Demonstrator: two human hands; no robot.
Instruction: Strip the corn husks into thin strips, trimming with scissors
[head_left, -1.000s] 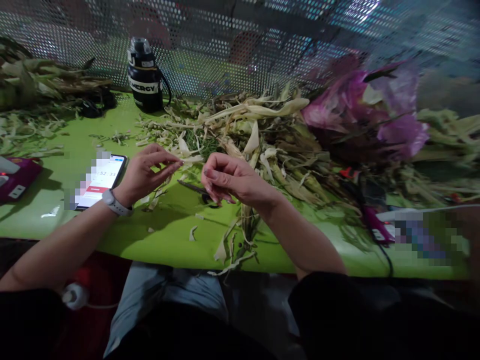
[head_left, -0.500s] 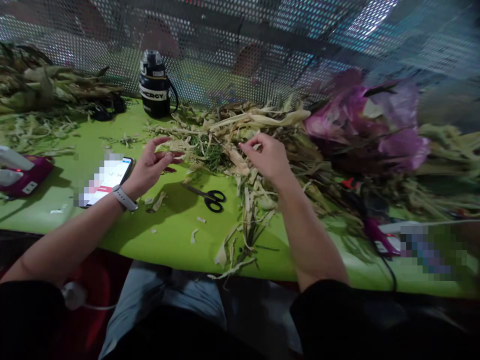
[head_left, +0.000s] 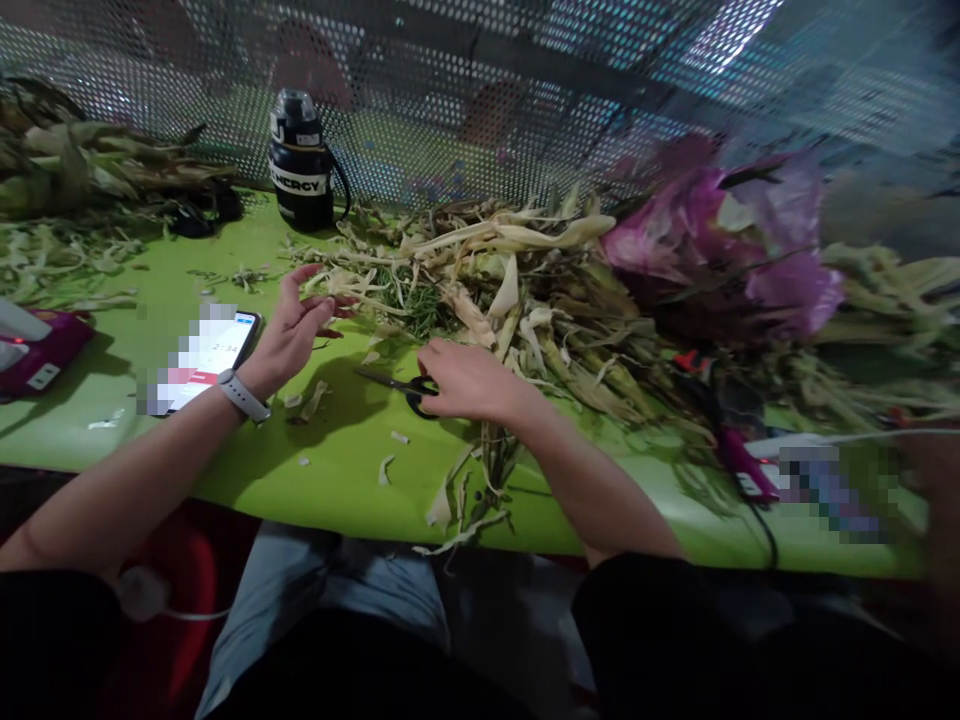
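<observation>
In the head view, my right hand (head_left: 466, 382) is at the black-handled scissors (head_left: 397, 382), its curled fingers on the handle loops. The scissors lie on the green tabletop with the blades pointing left, and part of the handles is hidden by the hand. My left hand (head_left: 291, 325), wearing a light wristband, hovers at the left end of the dried husk pile (head_left: 517, 235), with its fingers apart and nothing plainly held. Between the two hands, a tuft of thin green sprigs (head_left: 420, 308) lies among the husks.
Left of my forearm lies a phone (head_left: 210, 355), partly blurred. A black bottle (head_left: 300, 165) stands at the back by the perforated metal panel (head_left: 420, 90). Pink plastic wrapping (head_left: 787, 270) sits at the right, and purple power strips (head_left: 56, 355) lie at both sides.
My right hand has moved down and toward me from the husk pile onto the scissors' handles. The left hand has stayed nearly in place.
</observation>
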